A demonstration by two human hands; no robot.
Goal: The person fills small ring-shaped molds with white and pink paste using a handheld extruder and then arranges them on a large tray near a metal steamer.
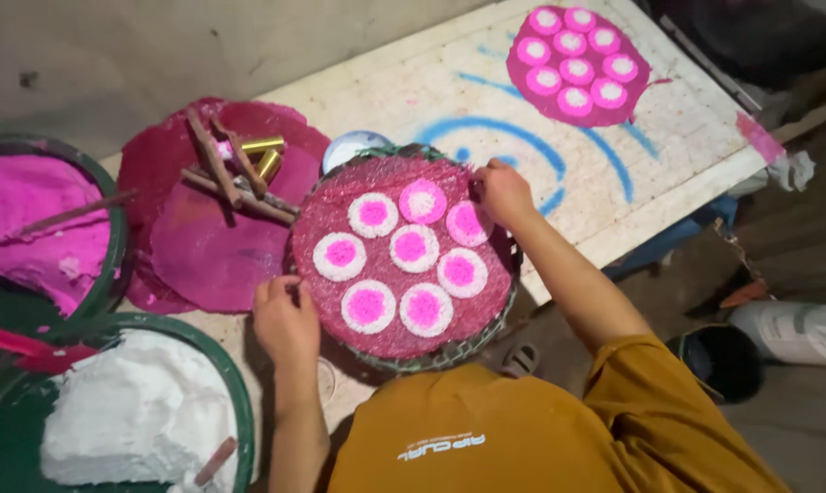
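A round pink disc carrying several white rings with pink centres lies on a round wire tray in front of me. My left hand pinches the disc's lower left edge. My right hand holds its upper right edge, fingers closed on the rim. Both arms reach out from my mustard-coloured shirt at the bottom of the view.
A white board with blue paint lines holds another pink sheet of dotted rings. Left lie dark pink discs with wooden sticks and brass tubes. Green basins hold pink paste and white paste. A small white bowl sits behind the tray.
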